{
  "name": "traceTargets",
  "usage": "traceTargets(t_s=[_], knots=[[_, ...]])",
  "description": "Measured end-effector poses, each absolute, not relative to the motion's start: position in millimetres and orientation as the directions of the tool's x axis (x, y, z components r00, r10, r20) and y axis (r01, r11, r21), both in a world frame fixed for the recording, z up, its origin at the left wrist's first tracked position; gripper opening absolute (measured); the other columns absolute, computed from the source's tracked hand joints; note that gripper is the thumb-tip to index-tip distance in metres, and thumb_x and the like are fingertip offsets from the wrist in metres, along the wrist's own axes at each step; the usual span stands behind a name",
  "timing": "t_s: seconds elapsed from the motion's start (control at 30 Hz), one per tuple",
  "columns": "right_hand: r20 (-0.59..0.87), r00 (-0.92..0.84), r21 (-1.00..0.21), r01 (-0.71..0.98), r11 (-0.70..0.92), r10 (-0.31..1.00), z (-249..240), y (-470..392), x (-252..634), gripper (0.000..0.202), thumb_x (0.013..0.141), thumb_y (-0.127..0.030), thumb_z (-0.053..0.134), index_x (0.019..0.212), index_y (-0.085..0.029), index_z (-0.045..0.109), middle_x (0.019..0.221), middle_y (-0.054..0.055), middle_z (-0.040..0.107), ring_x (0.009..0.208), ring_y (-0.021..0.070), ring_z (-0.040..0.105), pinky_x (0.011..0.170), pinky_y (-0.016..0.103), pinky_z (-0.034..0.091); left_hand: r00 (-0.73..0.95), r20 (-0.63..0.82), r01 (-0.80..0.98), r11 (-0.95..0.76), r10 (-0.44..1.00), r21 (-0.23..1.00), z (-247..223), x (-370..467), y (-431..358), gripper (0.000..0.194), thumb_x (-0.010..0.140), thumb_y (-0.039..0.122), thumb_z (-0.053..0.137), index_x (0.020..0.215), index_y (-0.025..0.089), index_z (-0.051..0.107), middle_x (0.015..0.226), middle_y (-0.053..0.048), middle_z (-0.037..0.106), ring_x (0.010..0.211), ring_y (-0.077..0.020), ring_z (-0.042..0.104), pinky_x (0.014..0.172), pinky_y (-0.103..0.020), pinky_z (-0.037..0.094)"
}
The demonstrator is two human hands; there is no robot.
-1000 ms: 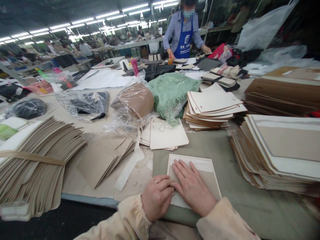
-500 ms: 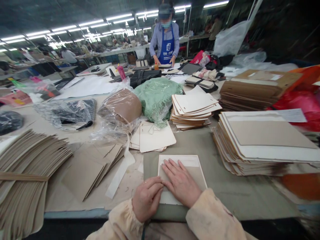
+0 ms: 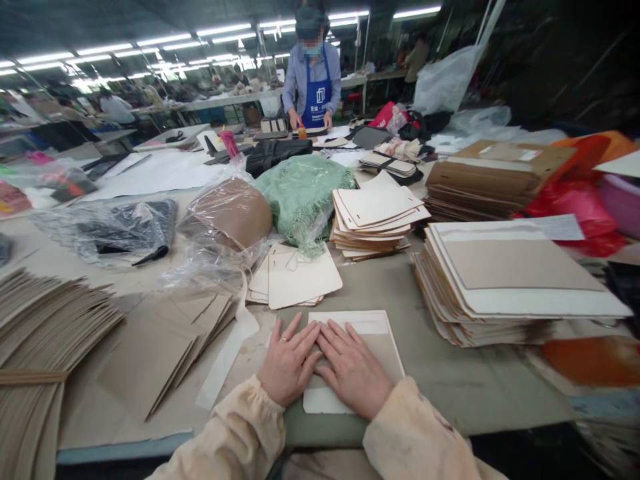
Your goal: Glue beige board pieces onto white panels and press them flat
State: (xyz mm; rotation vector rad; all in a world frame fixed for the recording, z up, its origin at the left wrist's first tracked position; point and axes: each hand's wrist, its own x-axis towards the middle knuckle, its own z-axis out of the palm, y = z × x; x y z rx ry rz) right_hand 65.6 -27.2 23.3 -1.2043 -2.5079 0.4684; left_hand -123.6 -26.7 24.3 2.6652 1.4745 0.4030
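Note:
A flat white panel with a greyish-beige sheet point(image 3: 383, 348) on it lies on the olive mat point(image 3: 440, 387) in front of me. My left hand point(image 3: 287, 360) rests flat across its left edge, fingers outstretched, a ring on one finger. Beside it, my right hand point(image 3: 353, 367) is pressed flat on the middle of the panel with its fingers extended. The fingertips of both hands meet near the panel's upper left. Neither hand grips anything. Part of the panel is hidden under the hands.
Right of the mat stands a thick stack of panels point(image 3: 500, 293). Left lie loose beige sheets point(image 3: 155, 360) and a banded bundle point(image 3: 35, 393). Ahead are white pieces point(image 3: 305, 277), another stack point(image 3: 375, 207), and a green bag point(image 3: 305, 193). A co-worker in a blue apron point(image 3: 316, 93) stands across the table.
My left hand has opened from curled fingers and now lies flat on the panel's left edge. My right hand stays on the panel. The whole view has shifted slightly.

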Motion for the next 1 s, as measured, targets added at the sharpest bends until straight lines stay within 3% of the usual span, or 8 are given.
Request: traceTargets(t_s=[0.27, 0.37, 0.57, 0.77, 1.0], knots=[[0.194, -0.526, -0.475, 0.688, 0.549, 0.828, 30, -26, 75, 0.054, 0.086, -0.028, 0.056, 0.136, -0.012, 0.043, 0.149, 0.009, 0.031, 0.14, 0.0254, 0.015, 0.114, 0.047, 0.024, 0.515, 0.274, 0.819, -0.561, 0.812, 0.123, 20, -124, -25, 0.04, 0.09, 0.029, 0.048, 0.129, 0.021, 0.052, 0.128, -0.009, 0.059, 0.128, -0.0328, 0.043, 0.108, -0.062, 0.02], [0.207, -0.47, -0.418, 0.75, 0.512, 0.858, 27, -29, 80, 0.056, 0.09, -0.03, 0.051, 0.139, -0.009, 0.037, 0.149, 0.011, 0.031, 0.14, 0.0249, 0.018, 0.113, 0.048, 0.024, 0.519, 0.29, 0.823, -0.561, 0.804, 0.082, 19, -123, -25, 0.037, 0.089, 0.029, 0.048, 0.124, 0.021, 0.056, 0.127, -0.009, 0.06, 0.127, -0.0328, 0.045, 0.109, -0.063, 0.018], [0.122, -0.331, -0.3, 0.886, 0.352, 0.936, 19, -38, 90, 0.067, 0.092, -0.05, 0.043, 0.141, -0.006, 0.034, 0.149, 0.014, 0.026, 0.139, 0.0273, 0.021, 0.112, 0.049, 0.023, 0.517, 0.315, 0.822, -0.564, 0.796, 0.075, 18, -122, -24, 0.035, 0.088, 0.029, 0.051, 0.121, 0.022, 0.058, 0.125, -0.009, 0.061, 0.126, -0.0338, 0.046, 0.107, -0.066, 0.022], [0.082, -0.22, -0.205, 0.951, 0.233, 0.972, 18, -42, 108, 0.065, 0.091, -0.046, 0.046, 0.14, -0.005, 0.036, 0.148, 0.017, 0.027, 0.137, 0.0303, 0.026, 0.109, 0.052, 0.024, 0.513, 0.313, 0.823, -0.562, 0.8, 0.088, 18, -123, -24, 0.036, 0.087, 0.029, 0.051, 0.122, 0.022, 0.058, 0.126, -0.009, 0.061, 0.126, -0.0348, 0.046, 0.106, -0.067, 0.024], [0.119, -0.205, -0.153, 0.963, 0.222, 0.971, 10, -43, 114, 0.065, 0.092, -0.049, 0.042, 0.14, -0.005, 0.036, 0.147, 0.017, 0.029, 0.136, 0.0296, 0.028, 0.108, 0.051, 0.024, 0.498, 0.275, 0.834, -0.541, 0.823, 0.11, 21, -121, -27, 0.035, 0.088, 0.029, 0.05, 0.121, 0.022, 0.058, 0.127, -0.008, 0.06, 0.127, -0.0356, 0.044, 0.103, -0.069, 0.026]])
